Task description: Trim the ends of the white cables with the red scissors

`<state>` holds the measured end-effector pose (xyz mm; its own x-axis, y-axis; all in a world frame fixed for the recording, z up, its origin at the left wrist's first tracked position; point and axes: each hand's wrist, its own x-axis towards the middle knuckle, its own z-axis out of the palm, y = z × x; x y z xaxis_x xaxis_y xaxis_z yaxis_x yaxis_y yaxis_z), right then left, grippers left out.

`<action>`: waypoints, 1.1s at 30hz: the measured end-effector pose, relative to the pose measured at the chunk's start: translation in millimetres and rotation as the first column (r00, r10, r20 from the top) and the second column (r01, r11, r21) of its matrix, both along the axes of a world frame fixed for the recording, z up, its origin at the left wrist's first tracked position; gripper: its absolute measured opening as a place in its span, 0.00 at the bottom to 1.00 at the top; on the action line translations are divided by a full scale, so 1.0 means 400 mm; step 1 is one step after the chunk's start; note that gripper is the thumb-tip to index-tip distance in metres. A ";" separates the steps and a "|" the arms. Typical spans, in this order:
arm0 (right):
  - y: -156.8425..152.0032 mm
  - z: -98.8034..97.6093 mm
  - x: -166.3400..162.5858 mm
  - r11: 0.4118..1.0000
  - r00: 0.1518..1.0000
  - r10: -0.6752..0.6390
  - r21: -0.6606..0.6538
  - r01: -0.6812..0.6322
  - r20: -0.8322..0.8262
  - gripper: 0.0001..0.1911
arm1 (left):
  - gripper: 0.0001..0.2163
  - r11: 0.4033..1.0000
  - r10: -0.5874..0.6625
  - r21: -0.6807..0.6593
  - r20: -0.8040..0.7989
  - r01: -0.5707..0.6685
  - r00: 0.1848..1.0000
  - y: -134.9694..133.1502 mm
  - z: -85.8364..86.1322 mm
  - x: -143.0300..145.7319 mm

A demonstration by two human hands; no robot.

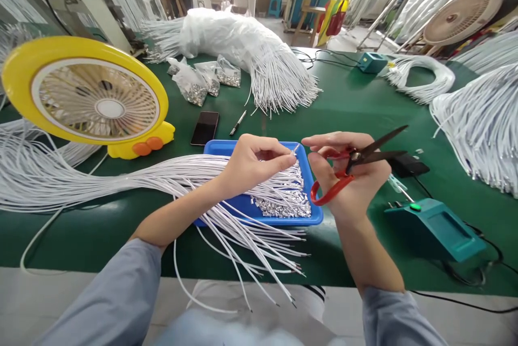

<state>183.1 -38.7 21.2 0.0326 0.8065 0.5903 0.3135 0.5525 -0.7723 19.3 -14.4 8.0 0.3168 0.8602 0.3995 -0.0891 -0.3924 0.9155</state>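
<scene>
Thin white wire [297, 148] in our left hand [259, 165], red-handled scissors [354, 158] in our right hand [352, 173]

We have the left thumb and forefinger pressed together, pinching the wire near its silvery tip, which points right and up above the far right part of a shallow blue plastic tray [279, 221]. Our right hand, just right of the tray, carries the scissors with the dark metal blades spread and aimed to the right. Its fingers curl around the red handles; the thumb and forefinger reach left, close to the wire tip, and we cannot tell whether they pinch anything.

A loose bundle of white wires [133, 180] runs in from the left, partly over the tray, where small silver metal terminals [283, 209] are heaped. Other strands fan out over the near edge of the green table [343, 103].

On the far side of the tray we see a black phone [205, 128] and a slim pen [238, 123]. A yellow round fan [110, 109] stands to the left, and a teal box-shaped device [439, 230] sits to the right.
</scene>
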 end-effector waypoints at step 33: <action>0.084 -0.038 0.046 0.951 0.711 -0.244 0.305 0.043 0.660 0.15 | 0.05 0.990 0.125 -0.082 0.071 -0.119 0.990 0.021 0.020 -0.022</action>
